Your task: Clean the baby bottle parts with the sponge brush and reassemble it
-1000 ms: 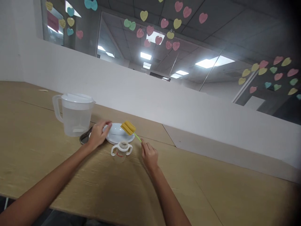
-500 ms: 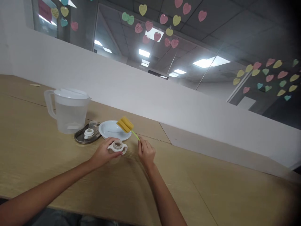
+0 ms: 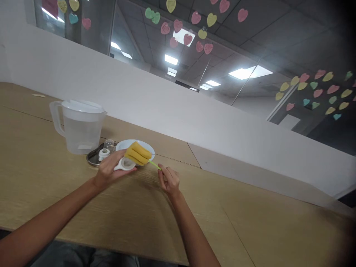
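Note:
My left hand is closed around a baby bottle with a white handled collar, its open mouth tilted toward the right. In my right hand, the thin green handle of a yellow sponge bottle brush is pinched between the fingers. The sponge head is right at the bottle's mouth; whether it touches the rim I cannot tell. Behind them lies a white plate, partly covered by the sponge. A metal kidney-shaped tray left of it holds a white bottle top and a clear cap.
A lidded clear plastic pitcher with liquid in it stands at the left, behind the tray. The wooden table runs up to a white wall at the back. Windows with heart-shaped sticky notes are above.
The bottle has moved left and tipped from nearly upright toward the right. The brush has come left and down, bringing its sponge from above the plate to the bottle's mouth.

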`<move>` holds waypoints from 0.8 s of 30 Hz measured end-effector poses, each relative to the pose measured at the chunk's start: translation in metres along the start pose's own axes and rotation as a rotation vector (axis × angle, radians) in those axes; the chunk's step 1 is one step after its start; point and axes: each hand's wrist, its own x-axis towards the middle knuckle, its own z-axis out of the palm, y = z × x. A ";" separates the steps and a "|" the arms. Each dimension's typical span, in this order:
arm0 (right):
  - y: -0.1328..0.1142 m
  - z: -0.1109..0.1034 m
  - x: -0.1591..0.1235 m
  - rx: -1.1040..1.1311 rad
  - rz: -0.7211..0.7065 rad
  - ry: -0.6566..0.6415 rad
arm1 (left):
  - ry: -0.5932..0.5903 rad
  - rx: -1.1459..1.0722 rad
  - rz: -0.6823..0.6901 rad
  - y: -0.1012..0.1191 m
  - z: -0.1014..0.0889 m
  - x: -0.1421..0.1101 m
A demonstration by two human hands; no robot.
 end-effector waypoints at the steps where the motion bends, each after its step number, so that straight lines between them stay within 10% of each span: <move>1: -0.001 0.000 0.000 -0.005 -0.014 -0.009 | -0.006 0.033 -0.011 -0.005 -0.002 0.002; 24: -0.029 0.000 0.016 -0.286 -0.195 -0.037 | -0.219 0.106 0.187 -0.007 -0.008 0.012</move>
